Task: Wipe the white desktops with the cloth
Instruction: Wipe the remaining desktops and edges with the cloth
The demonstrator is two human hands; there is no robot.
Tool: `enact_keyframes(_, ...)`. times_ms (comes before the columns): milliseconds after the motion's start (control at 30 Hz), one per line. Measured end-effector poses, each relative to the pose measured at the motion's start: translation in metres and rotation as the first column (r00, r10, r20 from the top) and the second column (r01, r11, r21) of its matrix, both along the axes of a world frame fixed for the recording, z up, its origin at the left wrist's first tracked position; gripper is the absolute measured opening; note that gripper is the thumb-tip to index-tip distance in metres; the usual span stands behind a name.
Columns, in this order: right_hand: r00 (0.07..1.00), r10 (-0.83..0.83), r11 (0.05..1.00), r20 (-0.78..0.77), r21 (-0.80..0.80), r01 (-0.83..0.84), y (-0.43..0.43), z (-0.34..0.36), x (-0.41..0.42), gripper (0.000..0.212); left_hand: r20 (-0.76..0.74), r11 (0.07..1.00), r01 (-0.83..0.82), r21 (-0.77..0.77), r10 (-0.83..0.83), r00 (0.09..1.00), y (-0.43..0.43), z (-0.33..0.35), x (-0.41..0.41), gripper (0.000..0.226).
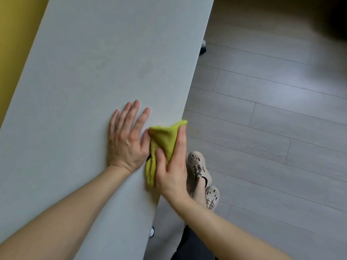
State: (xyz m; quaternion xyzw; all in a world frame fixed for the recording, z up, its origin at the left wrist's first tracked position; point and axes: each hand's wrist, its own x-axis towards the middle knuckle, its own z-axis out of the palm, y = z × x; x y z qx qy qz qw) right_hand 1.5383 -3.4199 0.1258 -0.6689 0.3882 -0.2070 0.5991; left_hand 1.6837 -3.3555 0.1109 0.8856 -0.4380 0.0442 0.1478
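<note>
Cloth (163, 139): yellow-green, folded and bunched into a wedge, with its tip pointing to 1 o'clock and its lower end trailing to 7 o'clock. It lies on the white counter (93, 72) at the right edge. Right hand (172, 175): grasps the cloth, thumb on top, index finger straight along the cloth's right side; the other fingers are hidden. Left hand (127, 139): released, palm flat on the counter, fingers spread, at 9 o'clock of the cloth, thumb touching it. Counter surface: pale, matt. Beige shoes (199, 166) stand on the grey plank floor (272, 128) at 4 o'clock of the cloth. A yellow wall (15, 34) borders the counter at 10 o'clock
</note>
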Motion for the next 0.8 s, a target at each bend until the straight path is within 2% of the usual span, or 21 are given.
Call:
enact_keyframes(100, 0.994, 0.106, 0.994, -0.002, 0.009, -0.106, -0.011, 0.001, -0.006, 0.088, 0.01, 1.0, 0.002, 0.007, -0.002, 1.0, 0.0, 0.001, -0.001, 0.056)
enact_keyframes(267, 0.998, -0.035, 0.999, -0.056, -0.018, 0.034, -0.164, -0.012, 0.103, 0.081, 0.002, 1.0, -0.013, 0.018, 0.013, 1.0, -0.002, 0.001, -0.002, 0.055)
enact_keyframes(333, 0.994, -0.053, 0.996, -0.099, -0.078, 0.045, -0.189, -0.013, 0.121, 0.077, 0.006, 1.0, -0.013, 0.021, 0.013, 1.0, -0.002, 0.001, -0.001, 0.056)
enact_keyframes(400, 0.995, -0.088, 0.99, -0.041, -0.11, 0.083, -0.165, -0.013, 0.111, 0.074, 0.008, 1.0, -0.017, 0.019, 0.016, 1.0, -0.002, 0.001, 0.0, 0.055)
enact_keyframes(467, 0.995, -0.097, 0.991, 0.028, -0.089, 0.099, -0.101, -0.012, 0.073, 0.072, 0.005, 1.0, -0.016, 0.015, 0.016, 1.0, -0.002, 0.0, -0.001, 0.055)
enact_keyframes(600, 0.996, 0.062, 0.998, 0.062, -0.017, -0.061, 0.01, -0.002, -0.021, 0.076, 0.016, 1.0, 0.01, 0.015, -0.01, 1.0, 0.001, -0.001, 0.002, 0.055)
enact_keyframes(700, 0.993, 0.101, 0.994, 0.061, -0.043, -0.098, -0.022, -0.007, -0.001, 0.076, 0.014, 1.0, 0.002, 0.016, -0.002, 1.0, 0.0, 0.0, 0.001, 0.055)
enact_keyframes(800, 0.999, -0.019, 0.997, 0.044, -0.069, 0.022, -0.108, -0.018, 0.071, 0.074, 0.002, 1.0, -0.019, 0.014, 0.019, 1.0, -0.001, 0.001, -0.002, 0.055)
